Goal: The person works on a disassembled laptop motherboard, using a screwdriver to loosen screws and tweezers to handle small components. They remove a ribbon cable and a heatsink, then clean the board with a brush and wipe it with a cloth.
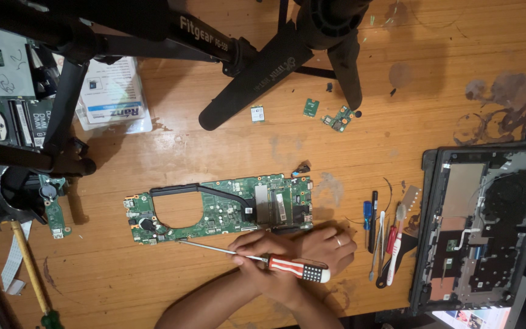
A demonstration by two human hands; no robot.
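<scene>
Right hand: your arms cross at the forearms; this hand is closed round the screwdriver, fingers on the shaft just ahead of the grip.
Left hand: lies fingers-down on the tabletop beside the board's right end, ring on one finger; fingers loosely bent, holding nothing you can see.
Screwdriver: red/white striped handle w/ black end, handle lies across your left wrist; long metal shaft angles up-left, tip at the lower edge of the motherboard.
Motherboard: green, flat on the tabletop, mid-frame, black heat pipe curving over its top-left.
Right side: opened laptop base, insides up.
Between hand & laptop: row of small tools, incl. tweezers, toothbrush, small drivers.
Top centre: three small green boards near black tripod legs.
Left edge: more boards, a white packet, wooden-handled tool.
</scene>
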